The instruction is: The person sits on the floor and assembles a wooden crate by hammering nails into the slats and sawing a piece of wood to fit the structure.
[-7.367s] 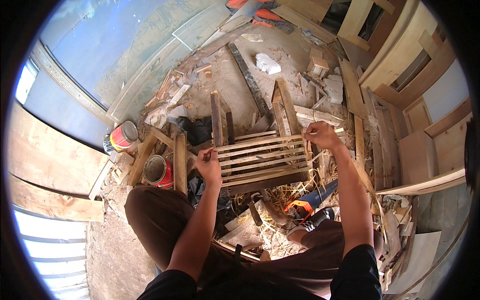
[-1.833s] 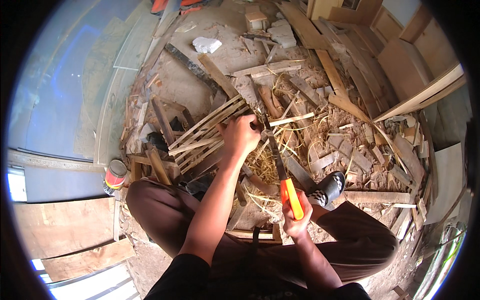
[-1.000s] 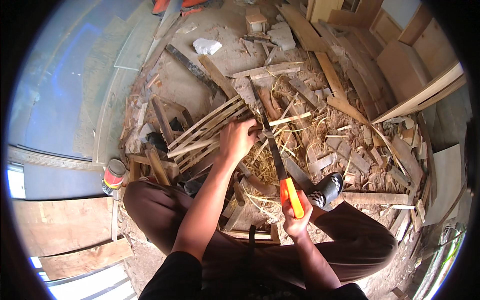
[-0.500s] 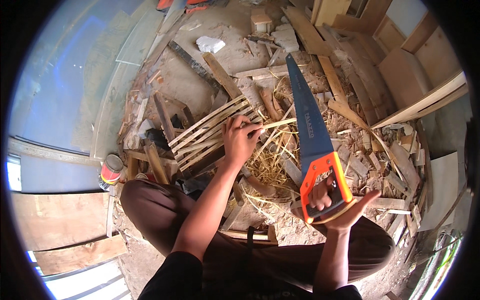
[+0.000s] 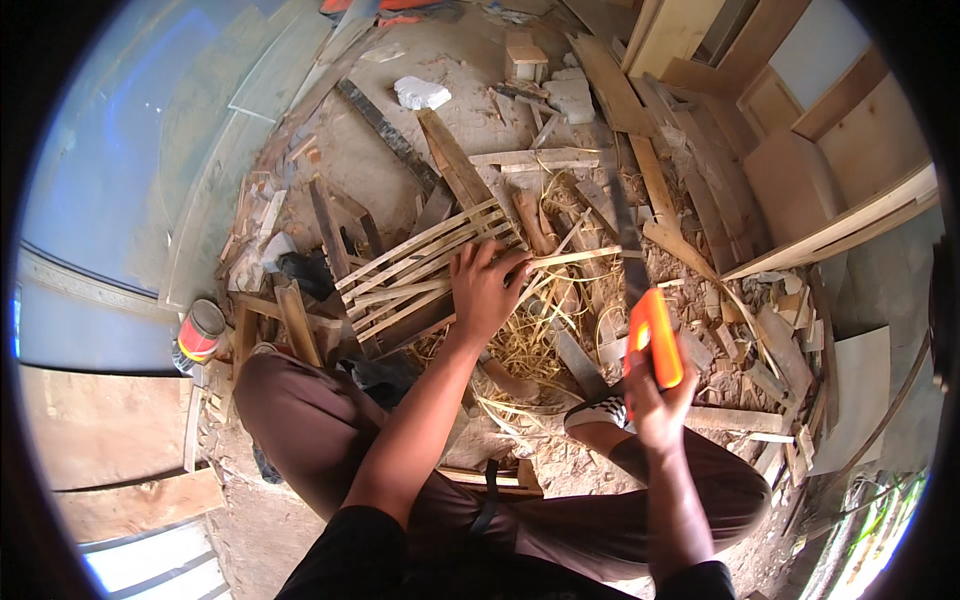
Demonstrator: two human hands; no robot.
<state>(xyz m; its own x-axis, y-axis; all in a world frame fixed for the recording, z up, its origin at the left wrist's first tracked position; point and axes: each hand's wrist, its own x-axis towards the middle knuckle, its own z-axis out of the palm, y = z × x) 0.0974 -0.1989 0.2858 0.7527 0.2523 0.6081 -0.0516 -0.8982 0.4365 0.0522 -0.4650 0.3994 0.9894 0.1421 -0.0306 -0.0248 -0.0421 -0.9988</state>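
My right hand is wrapped round the orange grip of a hand saw. The dark blade, seen nearly edge-on, points away from me. My left hand is closed on a thin wooden strip that sticks out rightward from its fingertips. The strip's far end meets the saw blade in the picture; whether they touch, I cannot tell. Beside and partly under my left hand lies a slatted wooden frame of narrow parallel strips. A dark plank runs from it toward the far side.
Pale shavings and wood offcuts litter the ground before my crossed legs. A tin can stands at the left. A white lump lies at the back. Wooden panels lean at the right; a large bluish sheet fills the left.
The saw has turned from showing its broad side to nearly edge-on, and its blade now crosses the strip's end. My left hand has barely moved and still grips the strip.
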